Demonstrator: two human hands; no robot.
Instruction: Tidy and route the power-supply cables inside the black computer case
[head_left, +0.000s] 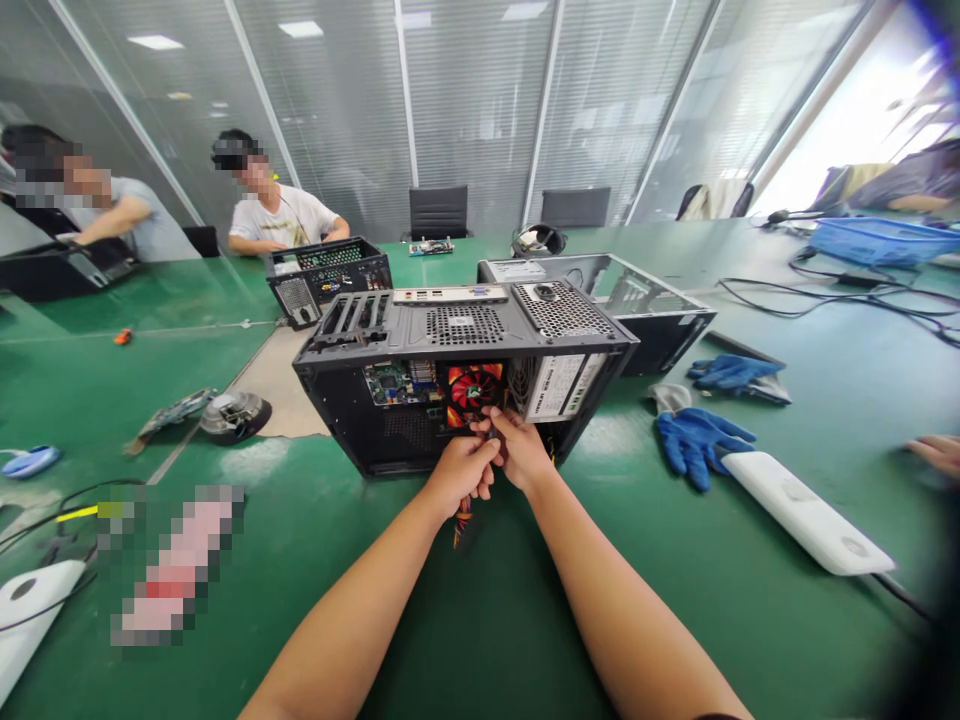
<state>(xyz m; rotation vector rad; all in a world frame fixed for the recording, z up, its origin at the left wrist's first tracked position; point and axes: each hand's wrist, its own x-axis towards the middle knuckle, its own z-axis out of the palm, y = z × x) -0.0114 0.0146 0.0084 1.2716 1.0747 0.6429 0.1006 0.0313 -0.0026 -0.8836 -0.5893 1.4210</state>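
A black computer case (405, 340) stands on the green table with its open side facing me. Inside show a green circuit board (394, 382), a red and black fan (474, 388) and a power supply with a white label (566, 388). In front of the fan my left hand (466, 472) has its fingers curled round a bundle of coloured cables (463, 522) that hangs below it. My right hand (517, 447) touches the left one, its thumb and fingers pinched near the upper part of the cables; what exactly it pinches is hidden.
Another open case (664, 335) stands behind. Blue gloves (697, 440) and a white power strip (810, 512) lie right. A round cooler (234, 415) is left, with cardboard (289, 385) nearby. Two people sit across at the left; another person's hand (934, 452) shows at the right edge.
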